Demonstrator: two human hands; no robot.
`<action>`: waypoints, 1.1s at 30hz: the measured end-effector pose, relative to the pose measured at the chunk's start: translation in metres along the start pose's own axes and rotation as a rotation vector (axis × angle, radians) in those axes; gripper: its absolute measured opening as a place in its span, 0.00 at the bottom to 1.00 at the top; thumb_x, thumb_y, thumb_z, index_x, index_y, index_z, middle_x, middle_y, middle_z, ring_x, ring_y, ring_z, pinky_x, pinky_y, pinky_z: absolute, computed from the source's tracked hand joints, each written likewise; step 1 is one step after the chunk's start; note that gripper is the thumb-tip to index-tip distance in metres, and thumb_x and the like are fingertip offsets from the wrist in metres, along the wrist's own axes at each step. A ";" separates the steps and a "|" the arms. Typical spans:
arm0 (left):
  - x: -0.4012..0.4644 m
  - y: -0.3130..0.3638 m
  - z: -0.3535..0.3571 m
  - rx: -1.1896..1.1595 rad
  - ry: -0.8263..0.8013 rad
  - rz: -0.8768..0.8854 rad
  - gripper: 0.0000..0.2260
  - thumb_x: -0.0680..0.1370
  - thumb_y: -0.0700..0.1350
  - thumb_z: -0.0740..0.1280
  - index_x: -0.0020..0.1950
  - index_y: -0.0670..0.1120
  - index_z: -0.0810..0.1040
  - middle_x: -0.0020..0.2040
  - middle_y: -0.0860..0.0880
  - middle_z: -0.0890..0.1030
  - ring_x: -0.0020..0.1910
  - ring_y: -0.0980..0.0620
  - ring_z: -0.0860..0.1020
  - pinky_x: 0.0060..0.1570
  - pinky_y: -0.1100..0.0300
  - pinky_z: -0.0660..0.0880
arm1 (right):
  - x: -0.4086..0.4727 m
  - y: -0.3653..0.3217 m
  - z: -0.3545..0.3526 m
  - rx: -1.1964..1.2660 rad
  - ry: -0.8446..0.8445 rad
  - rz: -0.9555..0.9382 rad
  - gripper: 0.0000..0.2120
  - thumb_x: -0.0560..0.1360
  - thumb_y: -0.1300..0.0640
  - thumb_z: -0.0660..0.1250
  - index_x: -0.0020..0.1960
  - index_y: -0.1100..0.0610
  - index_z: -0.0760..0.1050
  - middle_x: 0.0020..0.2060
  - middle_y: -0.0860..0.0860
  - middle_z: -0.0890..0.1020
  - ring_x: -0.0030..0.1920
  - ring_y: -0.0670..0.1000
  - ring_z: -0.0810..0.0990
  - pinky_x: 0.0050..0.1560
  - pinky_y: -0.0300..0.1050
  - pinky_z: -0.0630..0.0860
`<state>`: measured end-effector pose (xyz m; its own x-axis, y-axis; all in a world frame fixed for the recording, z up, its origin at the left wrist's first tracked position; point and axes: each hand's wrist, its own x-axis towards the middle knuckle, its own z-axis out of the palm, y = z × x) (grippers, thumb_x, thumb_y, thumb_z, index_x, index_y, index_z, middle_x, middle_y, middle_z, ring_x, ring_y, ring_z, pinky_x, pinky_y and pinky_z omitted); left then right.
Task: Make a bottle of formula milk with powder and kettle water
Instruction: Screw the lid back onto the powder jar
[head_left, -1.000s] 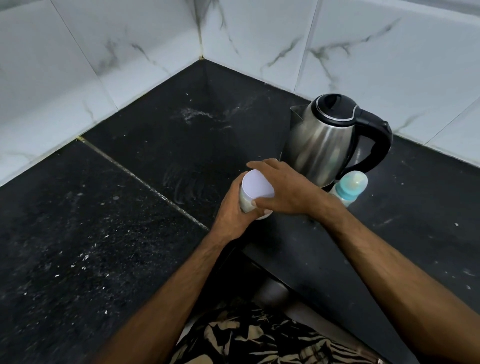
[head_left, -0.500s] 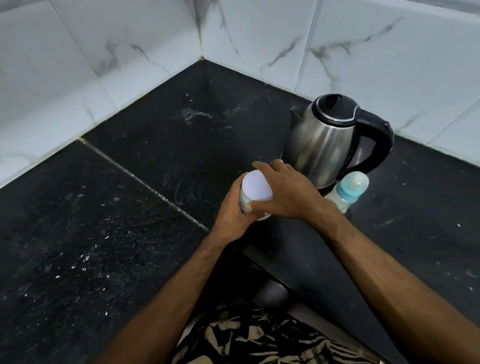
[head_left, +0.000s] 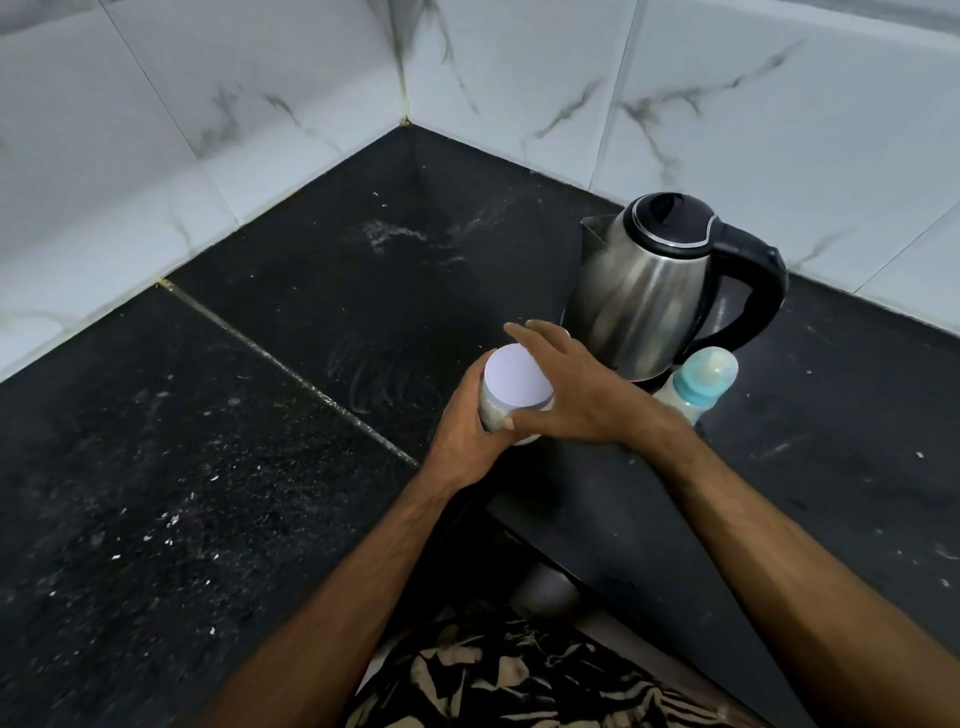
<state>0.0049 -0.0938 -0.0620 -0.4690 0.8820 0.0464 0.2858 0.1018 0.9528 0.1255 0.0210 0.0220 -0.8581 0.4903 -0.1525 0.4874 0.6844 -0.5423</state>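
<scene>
Black counter (head_left: 208, 493): L hand (head_left: 467, 436) grips powder jar (head_left: 511, 395); R hand (head_left: 566, 395) cupped round lid, prob. gripping.

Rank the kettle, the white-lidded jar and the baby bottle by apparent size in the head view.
1. Kettle, clearly largest.
2. White-lidded jar and baby bottle: both partly hidden, so unranked.

arms: bare, no sleeves | garment (head_left: 545, 680): black-and-tan leaf print

The left hand (head_left: 470, 441) grips a small clear jar (head_left: 493, 410) by its side; the right hand (head_left: 576, 395) spreads over its white round lid (head_left: 517, 376), just beside the steel kettle (head_left: 644, 291) and teal-capped baby bottle (head_left: 698, 382).
</scene>
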 end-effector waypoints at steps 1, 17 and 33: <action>-0.001 0.001 0.000 -0.003 0.003 0.006 0.36 0.71 0.42 0.78 0.73 0.52 0.62 0.67 0.62 0.70 0.64 0.77 0.68 0.60 0.78 0.67 | 0.000 0.002 -0.003 0.043 -0.052 -0.022 0.49 0.69 0.49 0.76 0.79 0.46 0.48 0.78 0.50 0.56 0.76 0.53 0.57 0.75 0.51 0.61; -0.002 0.002 0.001 -0.008 0.008 -0.004 0.36 0.70 0.48 0.75 0.74 0.52 0.63 0.67 0.63 0.70 0.65 0.74 0.69 0.61 0.76 0.68 | 0.003 0.010 0.012 0.115 0.023 -0.078 0.44 0.71 0.50 0.75 0.79 0.48 0.53 0.75 0.49 0.63 0.73 0.51 0.64 0.72 0.53 0.66; 0.001 0.001 -0.005 0.006 -0.025 -0.039 0.44 0.66 0.49 0.80 0.77 0.53 0.62 0.72 0.58 0.71 0.67 0.65 0.70 0.62 0.68 0.71 | 0.014 0.020 0.024 0.380 0.078 -0.092 0.58 0.63 0.51 0.82 0.79 0.44 0.45 0.64 0.42 0.72 0.64 0.38 0.70 0.65 0.29 0.62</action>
<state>0.0008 -0.0946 -0.0596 -0.4583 0.8888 0.0020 0.2730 0.1386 0.9520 0.1191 0.0290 -0.0106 -0.8732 0.4862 -0.0336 0.3021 0.4860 -0.8201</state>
